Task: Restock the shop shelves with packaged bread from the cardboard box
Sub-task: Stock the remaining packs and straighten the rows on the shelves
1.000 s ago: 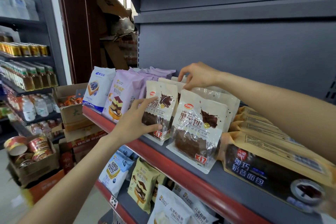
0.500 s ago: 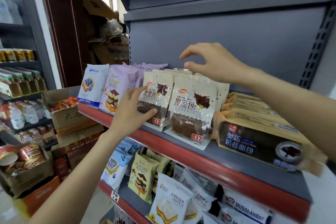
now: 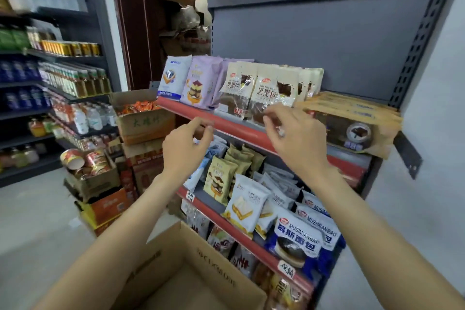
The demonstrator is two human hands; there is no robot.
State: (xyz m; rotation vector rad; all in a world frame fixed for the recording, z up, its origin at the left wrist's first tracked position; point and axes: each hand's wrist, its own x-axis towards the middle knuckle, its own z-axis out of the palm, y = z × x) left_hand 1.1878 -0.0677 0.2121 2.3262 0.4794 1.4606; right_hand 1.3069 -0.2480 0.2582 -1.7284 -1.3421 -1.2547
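Observation:
Cream packs of dark chocolate bread [image 3: 266,90] stand in two rows on the upper shelf [image 3: 226,123] with its red front edge. My left hand [image 3: 186,148] hovers in front of that edge, fingers loosely curled, holding nothing. My right hand [image 3: 294,133] hangs in the air just below the packs, fingers relaxed and empty. The open cardboard box [image 3: 191,272] sits low in front of me, and the part of its inside that I see is bare.
Purple [image 3: 198,83] and white-blue [image 3: 173,78] bread packs stand left of the cream ones; long brown packs [image 3: 352,121] lie to the right. The lower shelf [image 3: 241,229] holds more bread. Stacked boxes [image 3: 143,121] and drink shelves [image 3: 63,78] stand to the left.
Both hands have let go of the cream packs and pulled back and down from the shelf. The view has drawn back and tilted down, bringing the cardboard box into sight.

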